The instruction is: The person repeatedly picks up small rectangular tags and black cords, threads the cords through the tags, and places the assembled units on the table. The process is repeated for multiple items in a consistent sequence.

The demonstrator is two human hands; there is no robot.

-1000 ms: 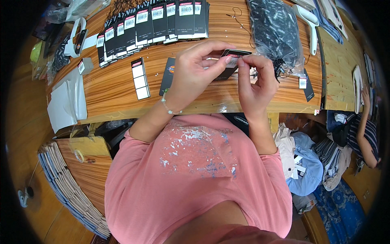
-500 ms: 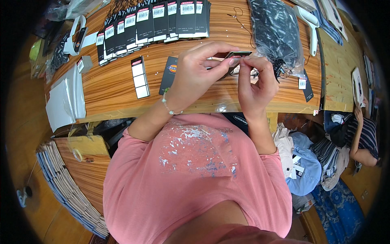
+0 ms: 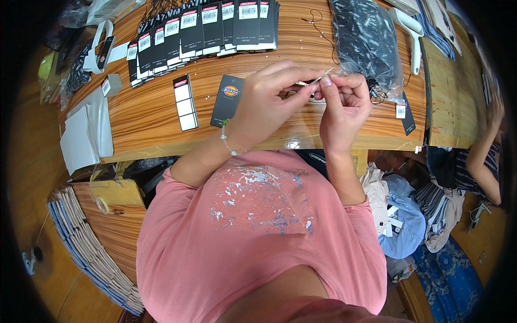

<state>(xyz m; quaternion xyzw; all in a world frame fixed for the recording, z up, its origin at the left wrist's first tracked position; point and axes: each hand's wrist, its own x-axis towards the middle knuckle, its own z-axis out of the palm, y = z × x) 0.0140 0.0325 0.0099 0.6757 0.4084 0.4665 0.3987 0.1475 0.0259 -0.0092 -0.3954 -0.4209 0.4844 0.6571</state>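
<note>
Above the table's front half, my left hand (image 3: 265, 99) pinches a thin hang tag (image 3: 326, 73), seen almost edge-on. Close against it, my right hand (image 3: 344, 107) has its thumb and fingers pressed on the tag's other end. The fingers hide most of the tag and whatever lies between them. Beside my left wrist lies a black hang tag (image 3: 228, 96) with a coloured emblem. Further left is a narrow strip of white stickers (image 3: 186, 105) with a dark top. A row of overlapping black hang tags (image 3: 191, 33) with white stickers and black strings spreads at the back.
A clear bag of black string fasteners (image 3: 363, 40) lies back right, with a white-handled roller (image 3: 413, 40) beside it. White sheets (image 3: 86, 134) and a small grey box (image 3: 112, 85) sit at left. Folded garments (image 3: 94, 253) are stacked lower left. At right, another person's arm (image 3: 487, 145) shows.
The hang tag has tilted to a steeper angle between my fingers. My right fingers have curled in and my left hand has shifted slightly right. The other person's arm has moved up.
</note>
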